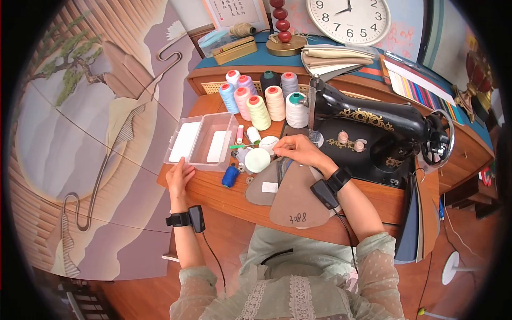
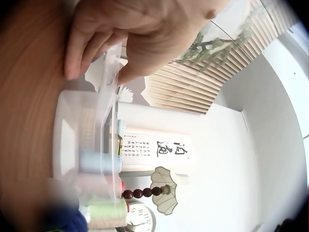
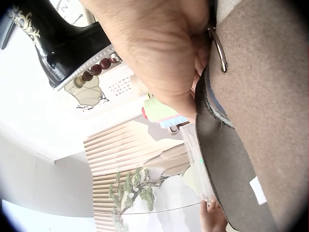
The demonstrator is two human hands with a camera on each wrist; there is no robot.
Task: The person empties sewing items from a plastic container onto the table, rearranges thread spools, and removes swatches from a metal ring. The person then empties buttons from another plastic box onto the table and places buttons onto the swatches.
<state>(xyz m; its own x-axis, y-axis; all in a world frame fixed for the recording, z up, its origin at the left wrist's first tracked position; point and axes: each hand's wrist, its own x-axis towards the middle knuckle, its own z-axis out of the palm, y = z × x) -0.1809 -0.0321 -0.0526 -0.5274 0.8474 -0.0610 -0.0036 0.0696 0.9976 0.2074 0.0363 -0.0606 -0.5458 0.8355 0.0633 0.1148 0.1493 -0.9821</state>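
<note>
A white clock leans at the back — before it, a blue-topped cabinet. Reddish-brown flooring lies below.

Brown piece: "3088" in black handwriting. Clock: numerals 2 through 9 readable in head view; 9 to 12 partly readable in left wrist view; small word on dial too small. Calligraphy sheet: two large black Chinese characters, "沟通", smaller columns illegible. White label on grey piece: marks too small. Red writing beside clock: blurred.
</note>
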